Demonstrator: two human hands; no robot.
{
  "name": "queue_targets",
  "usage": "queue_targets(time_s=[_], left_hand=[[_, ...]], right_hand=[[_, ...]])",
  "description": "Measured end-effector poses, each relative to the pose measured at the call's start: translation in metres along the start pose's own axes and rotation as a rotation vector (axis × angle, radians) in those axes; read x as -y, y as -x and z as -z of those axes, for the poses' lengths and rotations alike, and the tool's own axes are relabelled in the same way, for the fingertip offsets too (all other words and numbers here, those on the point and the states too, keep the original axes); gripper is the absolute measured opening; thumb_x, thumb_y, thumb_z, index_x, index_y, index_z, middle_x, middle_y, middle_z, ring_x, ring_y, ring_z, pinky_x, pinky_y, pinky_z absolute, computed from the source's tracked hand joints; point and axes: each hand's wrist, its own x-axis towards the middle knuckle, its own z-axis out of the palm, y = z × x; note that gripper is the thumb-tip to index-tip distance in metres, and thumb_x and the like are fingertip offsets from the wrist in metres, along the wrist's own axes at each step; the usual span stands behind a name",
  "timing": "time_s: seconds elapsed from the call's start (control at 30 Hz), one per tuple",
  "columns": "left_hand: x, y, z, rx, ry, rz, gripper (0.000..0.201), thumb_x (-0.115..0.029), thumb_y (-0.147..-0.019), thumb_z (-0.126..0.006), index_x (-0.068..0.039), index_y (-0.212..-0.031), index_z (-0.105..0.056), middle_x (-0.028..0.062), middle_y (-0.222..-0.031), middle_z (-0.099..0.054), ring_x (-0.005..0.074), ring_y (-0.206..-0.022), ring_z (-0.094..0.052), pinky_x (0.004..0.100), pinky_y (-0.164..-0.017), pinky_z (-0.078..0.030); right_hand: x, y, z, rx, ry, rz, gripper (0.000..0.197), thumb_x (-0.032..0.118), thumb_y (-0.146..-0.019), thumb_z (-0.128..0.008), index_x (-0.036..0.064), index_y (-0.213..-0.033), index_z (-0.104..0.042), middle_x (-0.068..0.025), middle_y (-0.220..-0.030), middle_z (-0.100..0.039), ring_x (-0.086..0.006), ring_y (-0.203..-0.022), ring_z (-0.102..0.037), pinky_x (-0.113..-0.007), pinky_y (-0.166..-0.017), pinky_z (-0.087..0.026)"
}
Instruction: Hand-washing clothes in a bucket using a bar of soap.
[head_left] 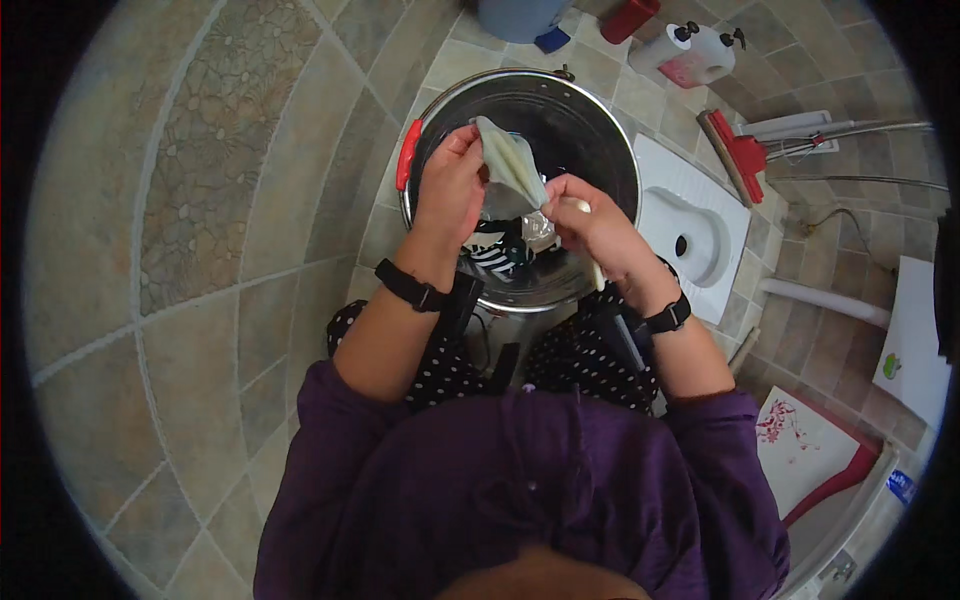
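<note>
Over a large shiny metal bucket, a small pale greenish-white cloth is stretched between my two hands. My left hand pinches its upper end. My right hand grips the lower end near the bucket's middle. A slim white stick-like thing also shows at my right hand, mostly hidden behind it; its kind is unclear. Down in the bucket lie a black-and-white striped cloth and something shiny and clear. A red grip sits on the bucket's left side.
Right of the bucket is a white squat toilet. Beyond it leans a red floor squeegee. White pump bottles, a red container and a blue bucket stand at the back. A tiled wall rises on the left.
</note>
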Motion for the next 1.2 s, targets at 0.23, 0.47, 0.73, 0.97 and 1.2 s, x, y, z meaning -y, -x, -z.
queue_targets(time_s=[0.23, 0.47, 0.73, 0.97, 1.2], left_hand=[[-0.005, 0.001, -0.004, 0.105, -0.088, -0.06, 0.023, -0.008, -0.093, -0.047, 0.0, -0.114, -0.049, 0.0101, -0.112, -0.056, 0.0194, -0.104, -0.055, 0.0334, -0.093, -0.043], [-0.005, 0.002, -0.007, 0.232, 0.127, 0.116, 0.029, -0.01, -0.095, -0.041, 0.001, -0.121, -0.045, 0.0131, -0.117, -0.053, 0.0226, -0.11, -0.053, 0.0343, -0.096, -0.042], [-0.017, 0.004, -0.018, 0.242, -0.025, 0.051, 0.029, -0.01, -0.094, -0.043, -0.001, -0.121, -0.043, 0.0128, -0.118, -0.052, 0.0226, -0.103, -0.056, 0.0352, -0.089, -0.047], [-0.004, -0.008, 0.003, 0.132, 0.049, -0.049, 0.03, -0.012, -0.094, -0.039, 0.0, -0.122, -0.042, 0.0146, -0.117, -0.053, 0.0253, -0.109, -0.053, 0.0388, -0.095, -0.043], [-0.005, 0.005, -0.022, 0.257, 0.469, 0.235, 0.047, -0.027, -0.096, -0.031, 0.0, -0.134, -0.037, 0.0176, -0.132, -0.043, 0.028, -0.122, -0.044, 0.0393, -0.104, -0.035]], right_hand=[[-0.003, -0.003, 0.005, -0.039, 0.038, 0.006, 0.017, 0.013, -0.083, -0.061, 0.0087, -0.099, -0.056, 0.0042, -0.076, -0.05, -0.0038, -0.061, -0.043, -0.02, -0.052, -0.034], [-0.017, -0.017, -0.005, -0.076, 0.192, 0.233, 0.035, 0.012, -0.079, -0.068, 0.0066, -0.11, -0.053, 0.0014, -0.08, -0.053, -0.0077, -0.071, -0.048, -0.022, -0.064, -0.041], [-0.028, -0.014, 0.002, 0.072, 0.299, 0.107, 0.02, 0.02, -0.082, -0.065, 0.0056, -0.094, -0.058, 0.0017, -0.08, -0.052, -0.0076, -0.076, -0.047, -0.023, -0.069, -0.04], [-0.017, 0.012, -0.012, 0.259, 0.321, 0.116, 0.017, 0.018, -0.084, -0.063, 0.0055, -0.094, -0.056, 0.0002, -0.082, -0.052, -0.0094, -0.08, -0.047, -0.025, -0.073, -0.04], [-0.003, 0.008, -0.021, -0.015, 0.653, 0.152, 0.026, 0.022, -0.081, -0.066, 0.004, -0.096, -0.055, -0.0058, -0.087, -0.058, -0.0133, -0.081, -0.054, -0.028, -0.072, -0.044]])
